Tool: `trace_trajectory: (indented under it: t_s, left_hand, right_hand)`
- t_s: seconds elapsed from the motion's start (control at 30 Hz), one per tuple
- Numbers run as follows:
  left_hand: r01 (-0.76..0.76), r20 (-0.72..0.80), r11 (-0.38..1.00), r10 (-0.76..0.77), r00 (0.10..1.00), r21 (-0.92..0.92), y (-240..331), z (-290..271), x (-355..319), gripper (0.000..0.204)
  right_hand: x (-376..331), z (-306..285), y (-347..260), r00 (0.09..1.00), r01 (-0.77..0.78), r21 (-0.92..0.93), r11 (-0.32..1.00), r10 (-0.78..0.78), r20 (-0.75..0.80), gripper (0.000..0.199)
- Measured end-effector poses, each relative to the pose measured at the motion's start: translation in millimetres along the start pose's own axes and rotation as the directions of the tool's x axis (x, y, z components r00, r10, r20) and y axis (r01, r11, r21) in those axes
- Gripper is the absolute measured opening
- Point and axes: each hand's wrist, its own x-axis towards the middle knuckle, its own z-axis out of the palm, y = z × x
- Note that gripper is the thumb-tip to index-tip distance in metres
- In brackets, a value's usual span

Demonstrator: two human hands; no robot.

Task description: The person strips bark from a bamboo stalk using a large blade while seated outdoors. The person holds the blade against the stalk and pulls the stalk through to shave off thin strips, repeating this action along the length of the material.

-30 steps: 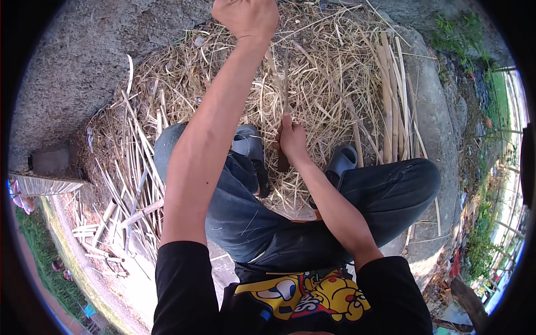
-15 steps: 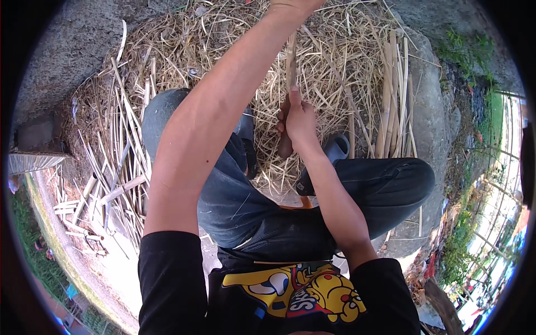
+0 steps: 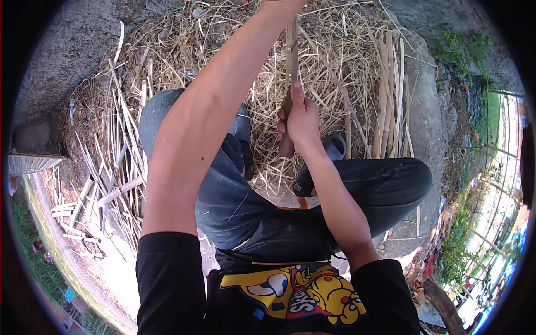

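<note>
My right hand (image 3: 303, 124) is closed round the dark brown wooden handle of a long knife (image 3: 286, 147), its thumb lying along the top. The grey-brown blade points away from me, with a pale strip of bamboo (image 3: 288, 42) lying close along its left side. Whether blade and strip touch, I cannot tell. My left arm reaches far forward across the view, and only the back of my left hand (image 3: 283, 3) shows at the top edge. Its fingers are cut off by the frame, near the far end of the strip.
Thin shavings (image 3: 329, 72) cover the ground between my legs and beyond. Split bamboo lengths (image 3: 385, 106) lie on the right, and a pile of strips (image 3: 120, 162) on the left. A dark sandal (image 3: 335, 147) is by my folded right leg. A rough wall (image 3: 72, 61) stands far left.
My left hand and forearm have shifted slightly left. More of the bamboo strip shows beside the blade. My right hand keeps its hold on the knife almost in place.
</note>
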Motion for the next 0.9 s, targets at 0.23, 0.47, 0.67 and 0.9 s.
trace_trajectory:
  t_s: [0.23,0.47,0.67,0.9]
  left_hand:
    - [-0.079,-0.04,0.993,0.083,0.996,0.089,5,3,2,0.066]
    - [-0.045,-0.06,0.999,0.044,0.997,-0.007,-8,6,5,0.067]
    - [-0.112,-0.028,0.993,0.113,0.993,0.039,-6,-3,9,0.066]
    - [0.004,0.06,1.0,-0.004,0.998,0.005,0,5,1,0.063]
  right_hand:
    - [-15,-1,-50,0.94,0.336,0.04,0.941,-0.332,-0.086,0.061]
    - [8,-5,6,1.0,-0.015,-0.067,0.998,0.013,-0.025,0.06]
    - [-9,2,-49,0.938,0.34,0.071,0.938,-0.334,-0.089,0.057]
    - [86,-58,185,0.983,-0.088,-0.605,0.791,-0.03,-0.183,0.074]
